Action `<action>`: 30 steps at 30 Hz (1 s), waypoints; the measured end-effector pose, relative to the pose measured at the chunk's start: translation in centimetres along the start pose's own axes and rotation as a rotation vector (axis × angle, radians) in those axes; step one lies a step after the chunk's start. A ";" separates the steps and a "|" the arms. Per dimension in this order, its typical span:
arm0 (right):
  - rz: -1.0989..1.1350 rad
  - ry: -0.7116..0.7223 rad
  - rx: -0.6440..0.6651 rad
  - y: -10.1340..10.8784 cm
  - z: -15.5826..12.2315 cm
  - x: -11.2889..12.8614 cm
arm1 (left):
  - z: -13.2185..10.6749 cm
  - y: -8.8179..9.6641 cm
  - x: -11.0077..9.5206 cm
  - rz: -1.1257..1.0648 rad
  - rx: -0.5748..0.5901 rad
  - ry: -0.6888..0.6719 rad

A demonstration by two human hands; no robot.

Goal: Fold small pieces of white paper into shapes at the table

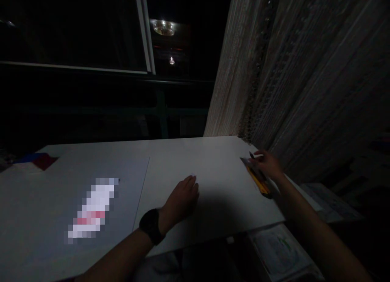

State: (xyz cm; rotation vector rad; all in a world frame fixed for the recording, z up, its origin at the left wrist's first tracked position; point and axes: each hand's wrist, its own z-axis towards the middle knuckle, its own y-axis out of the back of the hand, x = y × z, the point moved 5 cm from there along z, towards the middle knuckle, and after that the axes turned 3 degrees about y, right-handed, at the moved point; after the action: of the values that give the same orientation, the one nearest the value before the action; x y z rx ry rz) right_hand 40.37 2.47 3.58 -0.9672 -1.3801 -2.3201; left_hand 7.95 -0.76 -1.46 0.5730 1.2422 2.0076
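My left hand (182, 195), with a dark watch (152, 226) on its wrist, rests on the middle of the white table (210, 152). Its fingers are loosely bent, and I see nothing held in them. At the table's right side, my right hand (267, 165) has thumb and forefinger slightly apart at a dark, pen-like thing (251, 155). Shadow and the hand hide most of that thing. Close beside it, a yellow utility knife (261, 186) lies on the table, its blade end pointing away from me.
A large pale sheet (134, 180) covers the table's left part, with a bright, pixelated long object (96, 202) on it. A blue, red and white item (38, 161) sits at the far left. Curtains (234, 70) hang behind the right end. Below the front edge is a picture-like panel (280, 249).
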 end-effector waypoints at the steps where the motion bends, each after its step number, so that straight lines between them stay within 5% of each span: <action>1: -0.144 0.000 -0.003 0.3 0.0 -1.0 | 0.1 0.3 -0.1 0.004 -0.010 0.001; 5: -0.416 0.008 0.052 -0.7 -0.4 -3.3 | 0.1 1.3 -0.5 0.034 -0.024 0.000; 11: -0.541 0.073 0.089 -1.4 -0.6 -3.5 | -1.8 2.3 -0.9 0.046 0.021 0.075; 16: -0.551 0.181 -0.007 -1.9 -3.0 1.8 | -4.3 3.8 -1.5 0.016 0.040 0.131; 22: -0.249 0.462 0.317 -10.6 -9.4 12.4 | -8.0 6.7 -1.4 -0.009 -0.091 0.245; 25: -0.251 0.414 0.354 -13.4 -9.9 13.8 | -10.1 6.8 -1.0 -0.032 -0.163 0.279; 30: -0.242 0.345 0.355 -14.4 -9.2 12.6 | -12.0 5.8 -0.7 -0.080 -0.293 0.322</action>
State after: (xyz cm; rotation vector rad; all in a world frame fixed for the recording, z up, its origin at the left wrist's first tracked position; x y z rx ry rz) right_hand 19.64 3.19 -0.69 -0.2949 -1.7446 -2.1551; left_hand -1.62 -10.08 -1.59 0.0582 1.0995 2.2184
